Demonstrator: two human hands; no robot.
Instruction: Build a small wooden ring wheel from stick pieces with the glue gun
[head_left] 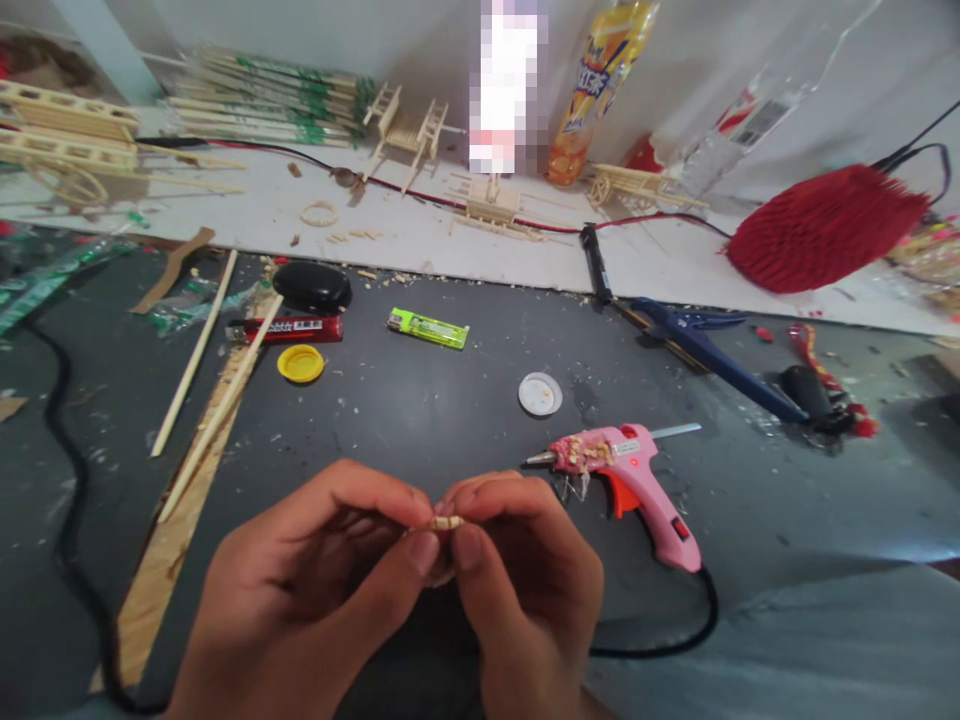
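Both of my hands meet low in the middle of the head view. My left hand [315, 590] pinches a small pale wooden piece [448, 522] between thumb and forefinger. My right hand [529, 580] grips the same piece from the other side, its thumb beside the left one. Most of the piece is hidden by the fingers, so its full shape cannot be made out. Close to my right hand lies a pink glue gun [645, 480] with a red light lit, its nozzle pointing left. A white cap [540, 395] with small bits in it sits beyond the hands.
Chopsticks [195, 350] and a wooden board [161, 590] lie left. Past them are a yellow cap [300, 363], a red lighter [300, 329] and a green lighter [429, 328]. Blue cutters [720, 350] rest right. Small wooden cart models [409, 130] stand on the white ledge [255, 220]. A black cable [67, 500] runs left.
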